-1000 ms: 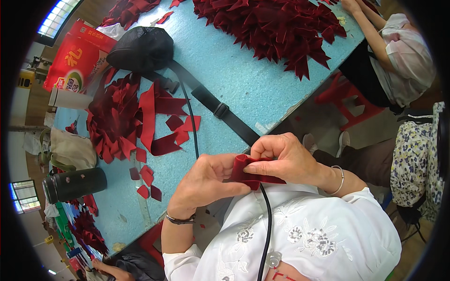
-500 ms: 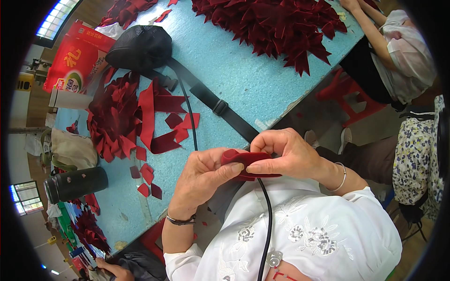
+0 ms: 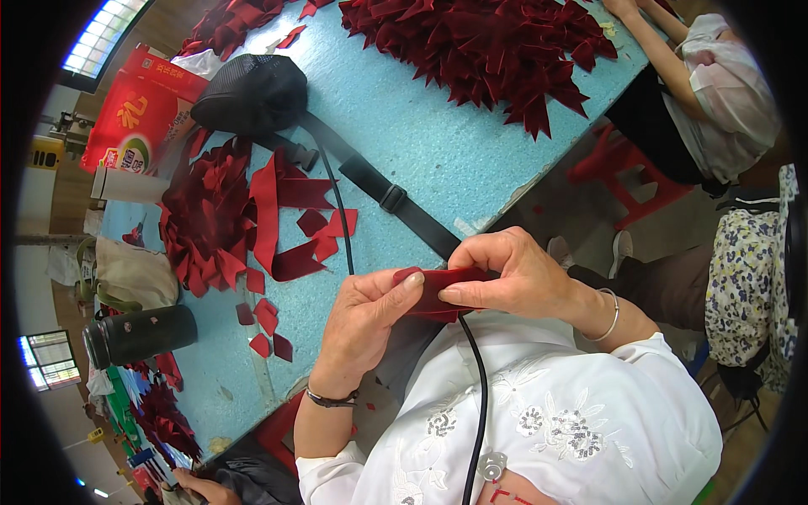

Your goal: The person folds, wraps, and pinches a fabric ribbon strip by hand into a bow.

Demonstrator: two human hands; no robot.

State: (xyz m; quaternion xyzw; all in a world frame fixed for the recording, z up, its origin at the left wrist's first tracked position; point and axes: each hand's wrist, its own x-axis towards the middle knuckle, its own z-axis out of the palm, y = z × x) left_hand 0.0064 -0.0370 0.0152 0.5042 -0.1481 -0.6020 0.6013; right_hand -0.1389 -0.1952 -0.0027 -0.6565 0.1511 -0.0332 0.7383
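Between my two hands, just off the table's near edge, I hold a folded dark red velvet ribbon. My left hand grips its left end, the thumb raised along the front and the fingers behind. On the other side my right hand pinches the ribbon between thumb and bent forefinger. Cut red ribbon strips and small diamond-shaped scraps lie on the blue table to the left. Beside them rises a loose pile of red ribbon pieces.
A black bag with a strap stretches across the table toward me. A black bottle lies at the left edge, near a red package. A big heap of ribbon bows covers the far side. Another person's arm rests at the far right.
My left thumb has lifted and the ribbon's rolled left end has opened into a flatter fold. My right hand keeps its pinch, nearly in place.
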